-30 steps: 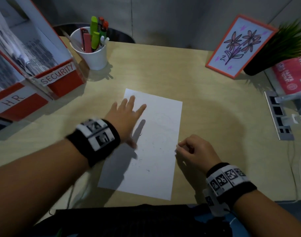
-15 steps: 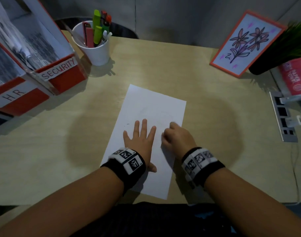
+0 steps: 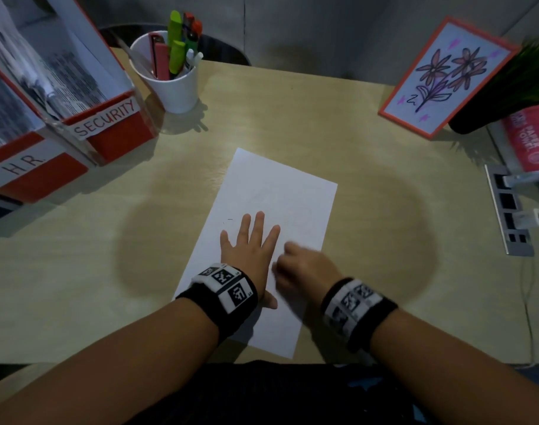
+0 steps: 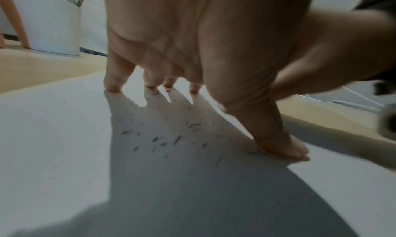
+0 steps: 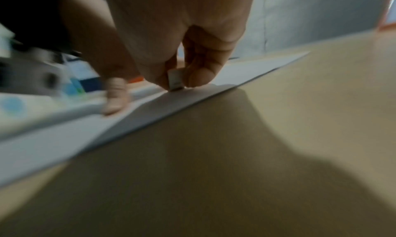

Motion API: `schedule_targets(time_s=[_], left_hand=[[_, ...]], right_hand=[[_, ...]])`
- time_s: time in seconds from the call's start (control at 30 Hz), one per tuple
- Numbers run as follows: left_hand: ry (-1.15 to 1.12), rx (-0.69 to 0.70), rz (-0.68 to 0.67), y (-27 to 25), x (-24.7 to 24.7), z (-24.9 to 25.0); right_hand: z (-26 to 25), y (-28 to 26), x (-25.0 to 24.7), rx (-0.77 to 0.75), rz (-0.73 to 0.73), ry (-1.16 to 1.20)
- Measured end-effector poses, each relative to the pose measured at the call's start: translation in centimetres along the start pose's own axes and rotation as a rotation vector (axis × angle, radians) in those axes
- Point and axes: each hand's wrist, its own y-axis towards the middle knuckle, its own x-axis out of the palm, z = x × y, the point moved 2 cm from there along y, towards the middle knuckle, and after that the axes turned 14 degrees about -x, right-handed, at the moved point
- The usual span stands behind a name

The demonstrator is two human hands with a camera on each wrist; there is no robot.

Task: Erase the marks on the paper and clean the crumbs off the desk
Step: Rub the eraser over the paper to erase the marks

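A white sheet of paper (image 3: 280, 194) lay slightly askew on the wooden table (image 3: 369, 167), near its front edge. The left hand (image 3: 250, 250) pressed flat on the sheet's lower half, its grip released, fingers (image 4: 112, 83) spread and their tips touching the paper. Dark eraser crumbs (image 4: 171, 139) were scattered on the paper beneath that palm. Just beside it, the right hand (image 3: 305, 268) was blurred, its grip grasping a small white eraser (image 5: 176, 81) pinched between thumb and fingertips, the eraser's lower end touching the paper close to the sheet's right edge. A white pen cup (image 3: 173, 84) stood at the table's far left.
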Motion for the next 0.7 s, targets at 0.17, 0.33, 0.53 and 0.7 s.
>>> schedule_targets(time_s=[0.17,0.33,0.53,0.7], left_hand=[[0.011,0.016,0.026,-0.1,0.1,-0.3],[0.018,0.033,0.035,-0.2,0.3,-0.6],[0.018,0.039,0.033,-0.1,0.2,-0.7],[0.026,0.042,0.024,0.0,0.2,-0.7]], right_hand=[[2.7,1.8,-1.5,0.13,0.198,-0.116],[-0.4,0.1,0.0,0.007,-0.008,-0.056],[1.2,2.2,-0.2,0.161,0.153,-0.045],[0.9,0.5,-0.7,0.099,0.082,-0.067]])
